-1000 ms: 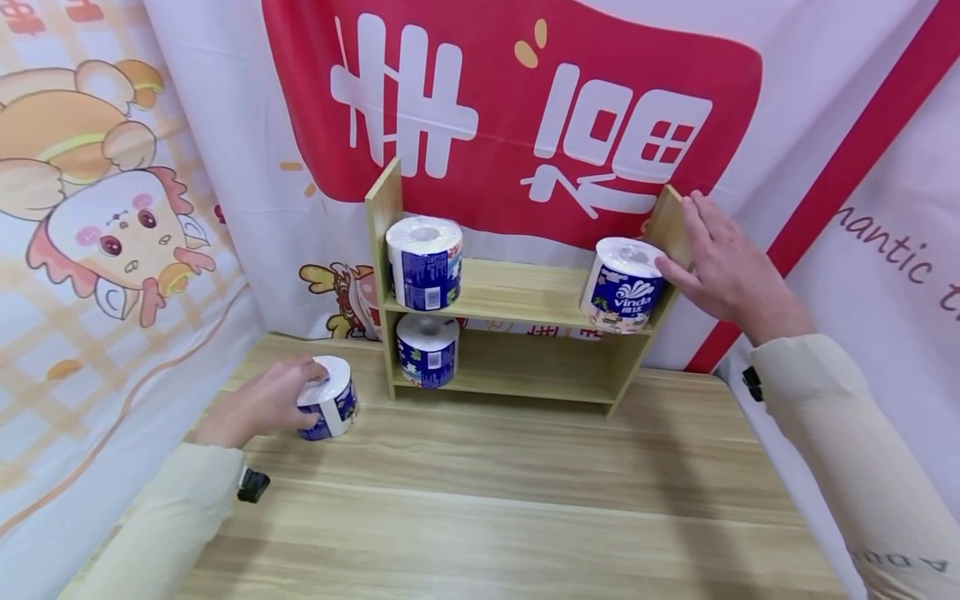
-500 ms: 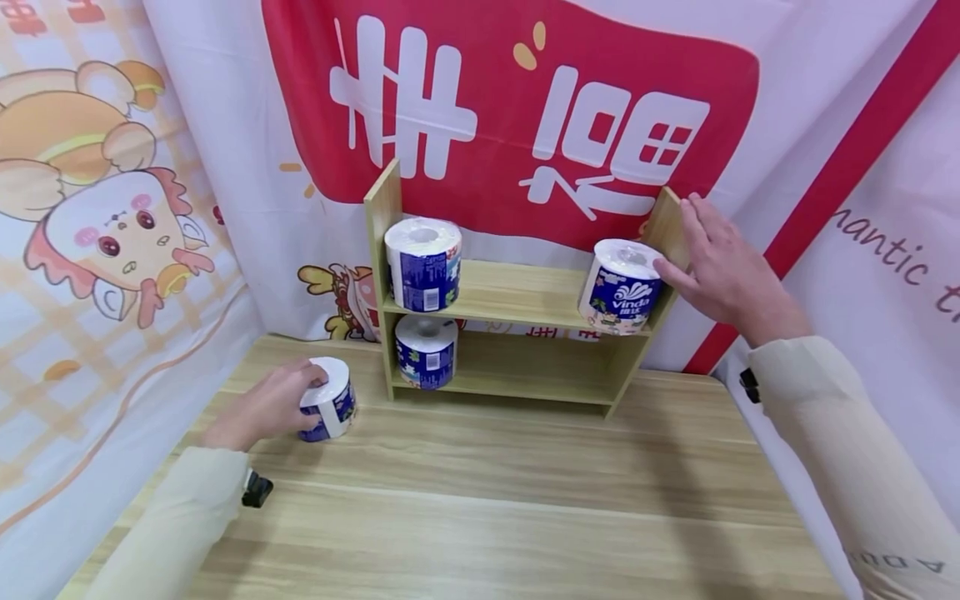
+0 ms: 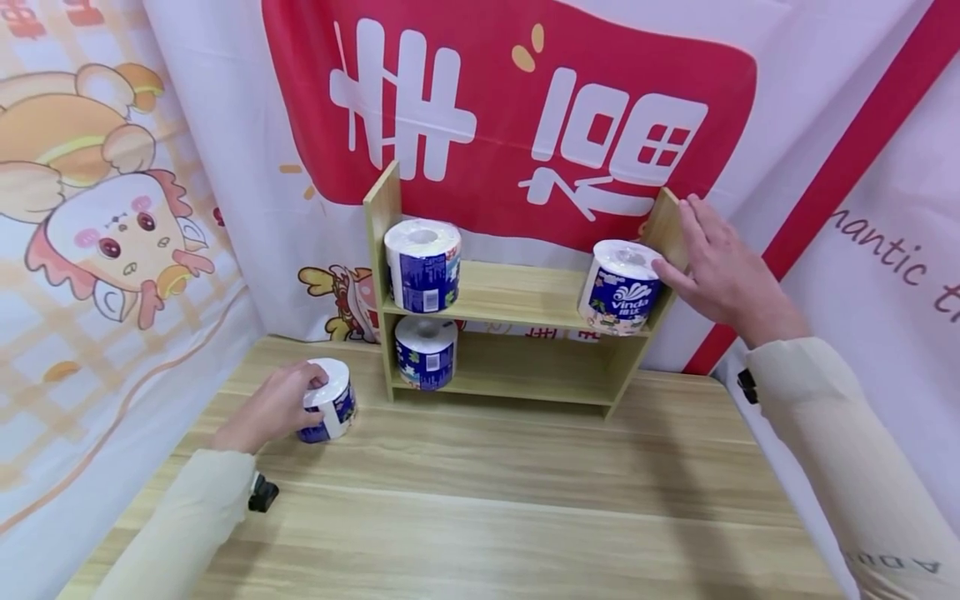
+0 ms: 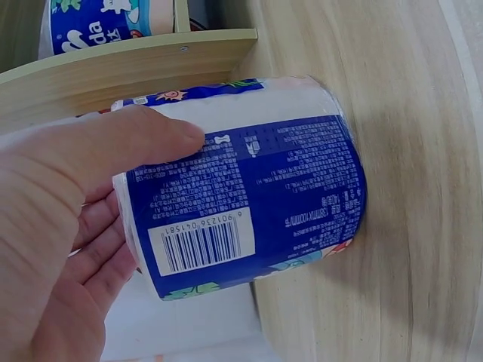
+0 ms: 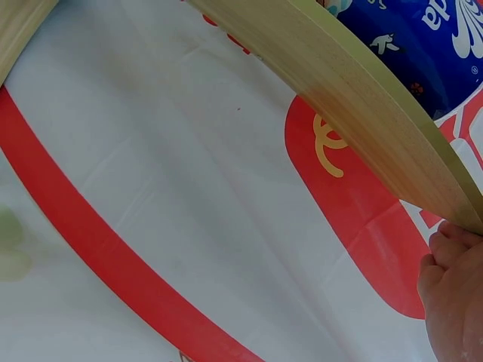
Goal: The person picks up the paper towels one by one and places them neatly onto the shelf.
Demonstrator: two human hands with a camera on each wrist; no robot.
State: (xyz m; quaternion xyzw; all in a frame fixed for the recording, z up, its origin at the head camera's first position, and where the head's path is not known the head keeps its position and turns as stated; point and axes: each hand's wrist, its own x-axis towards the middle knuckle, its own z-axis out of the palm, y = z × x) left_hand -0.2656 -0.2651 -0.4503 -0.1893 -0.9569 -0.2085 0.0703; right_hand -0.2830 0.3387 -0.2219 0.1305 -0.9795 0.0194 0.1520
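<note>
A small wooden shelf rack [image 3: 525, 317] stands at the back of the table. My left hand [image 3: 281, 404] grips a toilet paper roll [image 3: 341, 408] upright on the table, left of the rack. In the left wrist view the thumb lies along the wrapper of this toilet paper roll [image 4: 249, 188], above the barcode; the other fingers are partly hidden by the roll. My right hand [image 3: 727, 267] holds the upper right side panel [image 3: 667, 229], its thumb over the front edge, close to a roll [image 3: 622, 287] on the upper board. The right wrist view shows fingers [image 5: 449, 245] against the panel.
Another roll [image 3: 422, 267] stands at the upper board's left end, and one more [image 3: 426, 354] sits below it on the lower board. The wooden table [image 3: 487, 500] reaches toward me. Printed cloth [image 3: 315, 250] hangs close behind the rack and along both sides.
The left forearm and wrist have shifted slightly to the right, while the hand stays on its roll. The right hand and the rack hold their places.
</note>
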